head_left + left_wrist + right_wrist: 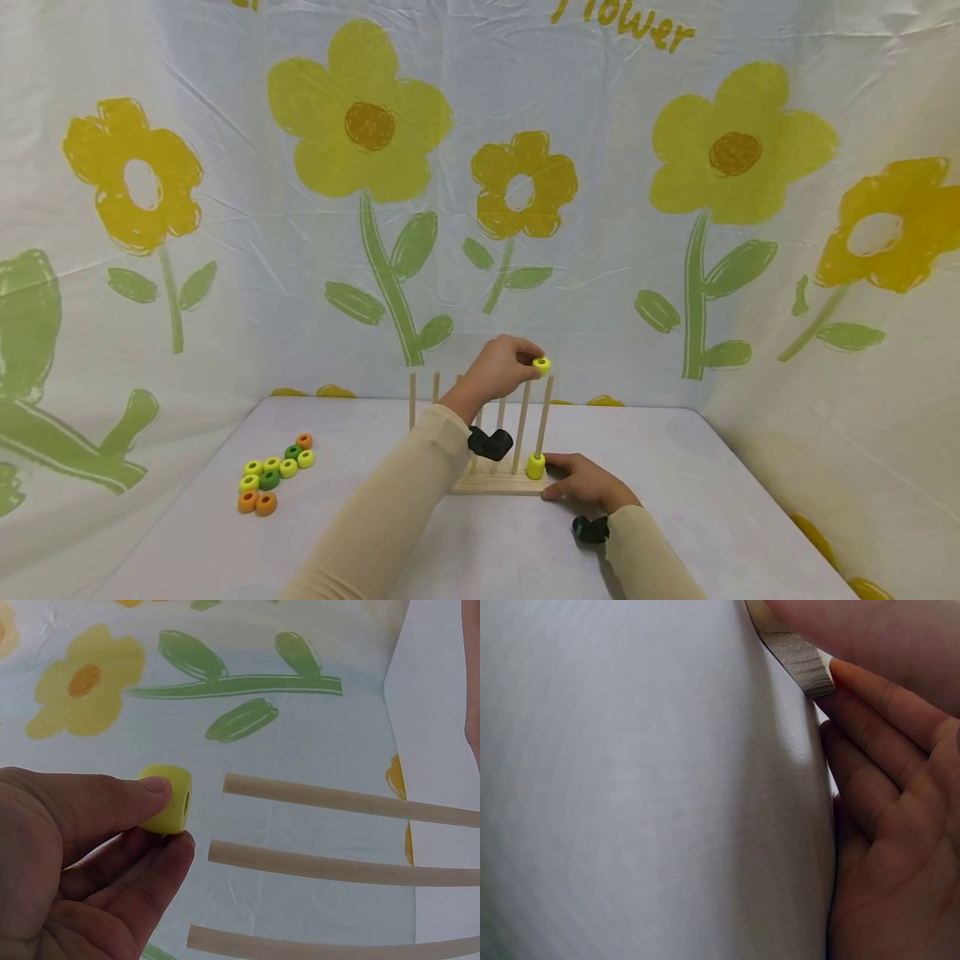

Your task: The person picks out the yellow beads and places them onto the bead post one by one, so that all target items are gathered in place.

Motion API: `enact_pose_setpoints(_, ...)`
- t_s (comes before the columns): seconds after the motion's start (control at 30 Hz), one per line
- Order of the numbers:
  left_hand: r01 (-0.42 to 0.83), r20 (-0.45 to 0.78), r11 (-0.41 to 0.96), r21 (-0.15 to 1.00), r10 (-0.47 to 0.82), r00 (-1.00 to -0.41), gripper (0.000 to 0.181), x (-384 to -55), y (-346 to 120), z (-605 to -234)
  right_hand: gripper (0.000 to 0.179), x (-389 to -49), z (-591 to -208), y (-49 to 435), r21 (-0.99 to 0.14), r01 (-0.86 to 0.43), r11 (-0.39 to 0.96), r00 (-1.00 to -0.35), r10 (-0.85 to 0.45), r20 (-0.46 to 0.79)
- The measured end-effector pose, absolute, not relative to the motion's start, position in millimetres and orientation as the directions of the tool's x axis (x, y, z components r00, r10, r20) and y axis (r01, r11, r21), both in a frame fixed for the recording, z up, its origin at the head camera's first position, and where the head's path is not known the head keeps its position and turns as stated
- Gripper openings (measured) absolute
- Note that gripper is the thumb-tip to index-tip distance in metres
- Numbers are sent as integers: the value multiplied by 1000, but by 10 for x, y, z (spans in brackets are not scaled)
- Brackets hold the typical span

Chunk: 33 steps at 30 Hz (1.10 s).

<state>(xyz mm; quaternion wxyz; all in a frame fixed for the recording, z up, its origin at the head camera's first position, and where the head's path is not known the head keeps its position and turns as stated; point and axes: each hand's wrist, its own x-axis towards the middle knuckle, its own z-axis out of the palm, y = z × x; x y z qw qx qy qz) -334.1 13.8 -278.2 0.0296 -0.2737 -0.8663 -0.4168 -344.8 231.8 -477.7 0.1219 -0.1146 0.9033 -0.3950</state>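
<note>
My left hand (pixel 501 367) pinches a yellow bead (pixel 542 365) between thumb and fingertips, just above the top of the rightmost peg (pixel 545 417) of a wooden peg rack. In the left wrist view the yellow bead (pixel 171 799) has its hole facing the peg ends, with a small gap to the nearest peg (pixel 300 796). Yellow beads (pixel 535 467) sit stacked at the foot of the rightmost peg. My right hand (pixel 592 482) holds the right end of the rack's base (pixel 495 483), thumb in front and fingers behind. The right wrist view shows the base's end (pixel 806 664) between them.
On the left of the white table (pixel 360 550) lies a loose group of yellow, green (pixel 269 480) and orange beads (pixel 266 503). My left forearm (pixel 390 508) crosses before the rack and hides part of its left side. A flower-printed cloth (pixel 600 292) hangs behind the table.
</note>
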Motion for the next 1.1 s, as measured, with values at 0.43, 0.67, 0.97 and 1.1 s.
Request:
enact_pose_setpoints(0.43,502,285,490,713,452,-845,34,-3366,283,-2808,73,-3466,-4800,2323,-738,-120,664,-943,-309,-124)
enact_pose_setpoints(0.67,507,278,496,705,464,-841,34,-3399,335,-2821,73,-3466,-4797,2315,-735,-124,667,-942,-311,-123)
enact_pose_setpoints(0.97,494,265,516,700,454,-851,33,-3436,362,-2862,74,-3450,-4797,2313,-745,-97,660,-946,-294,-138)
enact_pose_setpoints(1.1,487,252,530,694,454,-855,33,-3424,388,-2848,74,-3448,-4786,2322,-748,-99,657,-946,-294,-133)
